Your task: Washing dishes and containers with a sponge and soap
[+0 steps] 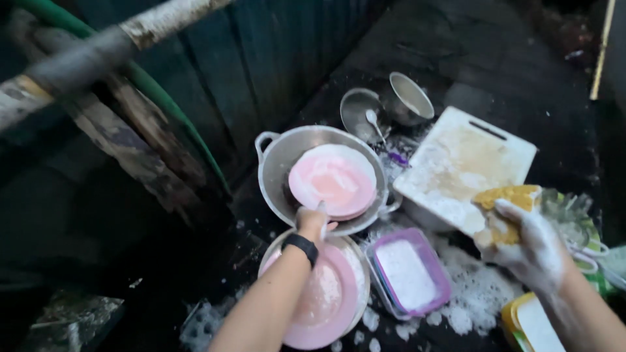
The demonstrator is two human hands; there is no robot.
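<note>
Currently left hand (pixel 312 220) pinching near rim of round pink plastic plate (pixel 333 180) lying flat in metal basin (pixel 274 166) at 12 o'clock; foamy right hand (pixel 525 244) clasping yellow sponge (pixel 507 203) at 3 o'clock, well apart.

pink plate (pixel 323 296): partly hidden by left forearm, foam | yellow container (pixel 528 322): cut off at bottom edge | pole (pixel 98 49): motion-blurred, top-left | right hand (pixel 528 244): foam-coated, fingers unclear
</note>
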